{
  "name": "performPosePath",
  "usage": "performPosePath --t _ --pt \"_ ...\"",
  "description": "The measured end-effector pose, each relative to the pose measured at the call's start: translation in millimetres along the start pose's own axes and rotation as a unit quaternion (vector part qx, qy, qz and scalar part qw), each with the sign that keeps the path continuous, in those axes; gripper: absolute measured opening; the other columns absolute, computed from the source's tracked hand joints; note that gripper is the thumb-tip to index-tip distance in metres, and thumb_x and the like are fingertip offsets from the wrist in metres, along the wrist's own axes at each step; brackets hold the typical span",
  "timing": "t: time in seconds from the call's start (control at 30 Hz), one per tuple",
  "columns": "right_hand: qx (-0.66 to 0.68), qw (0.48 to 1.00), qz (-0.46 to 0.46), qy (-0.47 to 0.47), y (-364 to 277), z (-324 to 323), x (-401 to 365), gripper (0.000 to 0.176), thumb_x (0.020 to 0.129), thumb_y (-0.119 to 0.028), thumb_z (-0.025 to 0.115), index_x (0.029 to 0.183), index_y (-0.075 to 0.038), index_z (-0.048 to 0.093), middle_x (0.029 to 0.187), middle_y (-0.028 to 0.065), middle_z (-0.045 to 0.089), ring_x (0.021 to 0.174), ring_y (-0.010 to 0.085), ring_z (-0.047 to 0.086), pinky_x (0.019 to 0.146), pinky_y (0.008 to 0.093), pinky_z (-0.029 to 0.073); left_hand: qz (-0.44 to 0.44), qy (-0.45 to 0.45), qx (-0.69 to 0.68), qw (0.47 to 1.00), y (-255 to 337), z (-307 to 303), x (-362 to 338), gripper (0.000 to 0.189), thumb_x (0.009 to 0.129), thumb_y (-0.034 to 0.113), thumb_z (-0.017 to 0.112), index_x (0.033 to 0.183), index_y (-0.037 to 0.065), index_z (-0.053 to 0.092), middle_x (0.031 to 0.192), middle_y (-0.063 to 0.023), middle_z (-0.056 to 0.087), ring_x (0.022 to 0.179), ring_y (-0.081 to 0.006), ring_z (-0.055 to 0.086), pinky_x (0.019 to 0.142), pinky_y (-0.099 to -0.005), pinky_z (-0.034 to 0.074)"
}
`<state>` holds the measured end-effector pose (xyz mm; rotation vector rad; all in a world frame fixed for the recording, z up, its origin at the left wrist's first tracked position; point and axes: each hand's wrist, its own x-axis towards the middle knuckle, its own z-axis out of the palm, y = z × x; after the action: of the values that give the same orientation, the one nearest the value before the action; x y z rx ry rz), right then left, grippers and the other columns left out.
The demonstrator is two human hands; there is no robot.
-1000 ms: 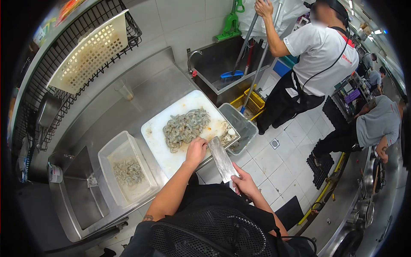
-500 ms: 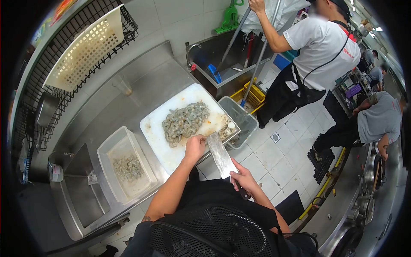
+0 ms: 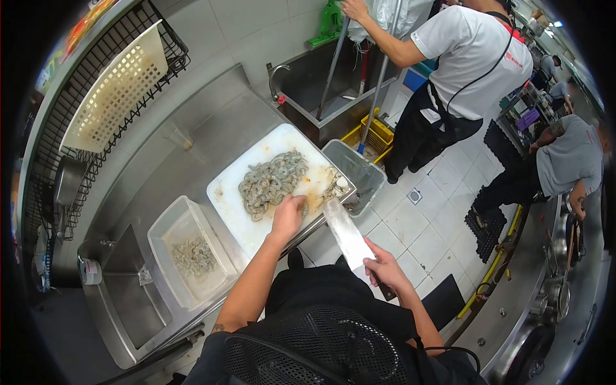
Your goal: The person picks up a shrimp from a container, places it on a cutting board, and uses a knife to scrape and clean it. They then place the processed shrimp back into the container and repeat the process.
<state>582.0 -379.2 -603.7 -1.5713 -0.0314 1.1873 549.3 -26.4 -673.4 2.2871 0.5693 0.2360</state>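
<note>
Flanking shrimp [image 3: 269, 183]: tub [image 3: 160, 222] L, bin [image 3: 354, 168] R

**Room around the board: back is open, sides are tight**

Bare patch on the cutting board [image 3: 247, 234] is the near-left corner, easy way in. The shrimp pile [image 3: 269, 183] hogs the middle, and scraps [image 3: 333, 185] crowd the far right corner. The plastic tub [image 3: 165, 226] sits just beside the board's left edge. The steel counter [image 3: 218, 119] behind is mostly open up to the wall. On the right, the cleaver [image 3: 346, 234] hangs over the gap by the grey bin [image 3: 360, 172].
</note>
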Motion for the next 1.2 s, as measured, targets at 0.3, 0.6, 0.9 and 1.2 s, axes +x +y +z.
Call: performPosePath --t 0.3,0.6,0.9,1.2 --pt "-0.059 0.995 -0.055 0.052 -13 13 6 0.074 0.109 -0.011 0.065 0.177 -0.024 0.037 0.074 0.0016 0.059 0.051 0.0105 0.056 0.049 0.029 0.049 0.106 -0.057 0.017 0.993 7 11 19 0.016 0.089 -0.007 0.067 0.1 0.002 0.073 0.11 -0.0201 0.068 0.11 -0.0451 0.067 0.094 -0.0495 0.055" --pt "-0.106 0.992 -0.053 0.041 -18 34 4 0.077 0.111 -0.008 0.065 0.178 -0.028 0.032 0.078 0.0007 0.057 0.052 0.009 0.055 0.049 0.0287 0.049 0.101 -0.086 0.053 0.99 8 4 24 0.011 0.091 -0.004 0.067 0.1 0.002 0.071 0.113 -0.0191 0.067 0.111 -0.0439 0.068 0.096 -0.0515 0.056" --pt "-0.124 0.99 -0.056 0.027 -13 39 10 0.079 0.11 -0.009 0.065 0.178 -0.028 0.031 0.073 0.0016 0.058 0.054 0.0108 0.057 0.052 0.0306 0.051 0.104 -0.078 0.032 0.991 3 5 24 0.011 0.09 -0.004 0.067 0.099 0.002 0.071 0.109 -0.0185 0.068 0.111 -0.0441 0.067 0.095 -0.0522 0.055" --pt "-0.158 0.986 -0.043 0.041 -23 41 6 0.08 0.111 -0.009 0.064 0.179 -0.029 0.028 0.071 -0.0002 0.056 0.054 0.0105 0.057 0.052 0.0303 0.051 0.177 -0.034 0.078 0.981 7 3 5 0.005 0.088 -0.002 0.065 0.092 0.001 0.067 0.103 -0.0188 0.07 0.101 -0.0415 0.066 0.093 -0.0523 0.055"
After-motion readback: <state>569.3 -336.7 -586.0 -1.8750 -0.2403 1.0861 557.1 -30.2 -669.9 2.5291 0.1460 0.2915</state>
